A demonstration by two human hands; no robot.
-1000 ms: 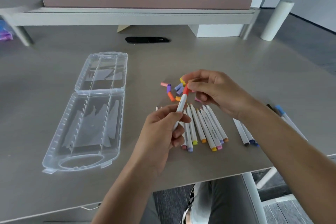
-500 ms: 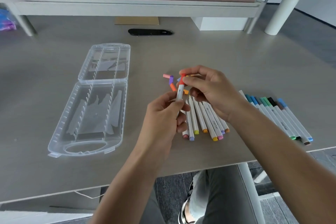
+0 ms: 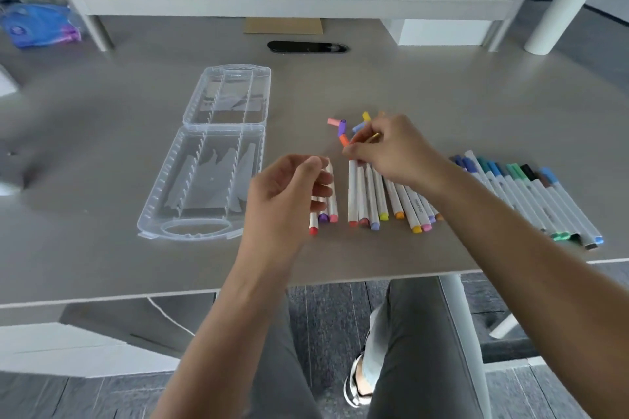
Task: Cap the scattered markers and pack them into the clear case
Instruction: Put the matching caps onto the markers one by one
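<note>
Reaching into the loose caps [image 3: 342, 131] mid-counter, right hand [image 3: 391, 150] pinches a yellow-tipped piece, likely the next cap. Left hand [image 3: 289, 190] hovers loosely curled, holding nothing, over three markers [image 3: 323, 211]. Case [image 3: 211, 173] lies open, unfilled, toward the left edge.

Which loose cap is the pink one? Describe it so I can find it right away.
Start at the clear case lying open on the desk, then look right of its hinge to the cluster of loose caps just beyond the right hand. The pink cap is the leftmost one there, lying flat, its right end meeting a purple cap.
</note>
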